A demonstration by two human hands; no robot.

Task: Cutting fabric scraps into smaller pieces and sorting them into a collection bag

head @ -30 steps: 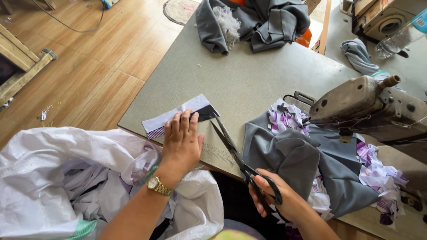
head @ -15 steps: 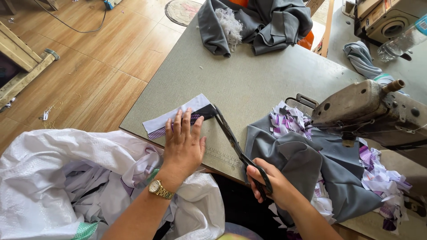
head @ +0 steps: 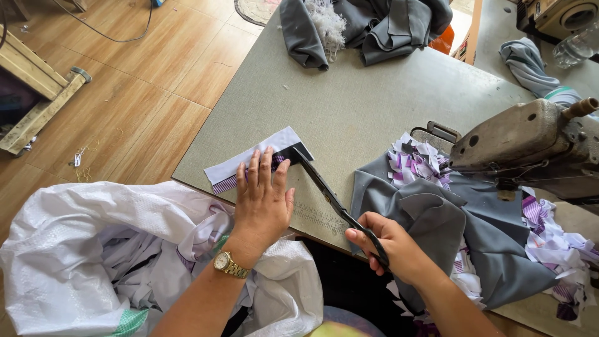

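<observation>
Grey-green felt-topped sewing table. Left hand, fingers flat and spread, pins white-and-purple striped fabric strip at 10 o'clock. Right hand, curled through handles, grips black scissors; blades at strip's end. Cut barely begun.

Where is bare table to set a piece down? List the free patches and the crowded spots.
Free: the grey tabletop between the grey cloth heap at the far edge, the white and purple striped strip under the left hand and the beige sewing machine. Crowded: around the right hand, black scissors, folded grey fabric and purple scraps.
</observation>
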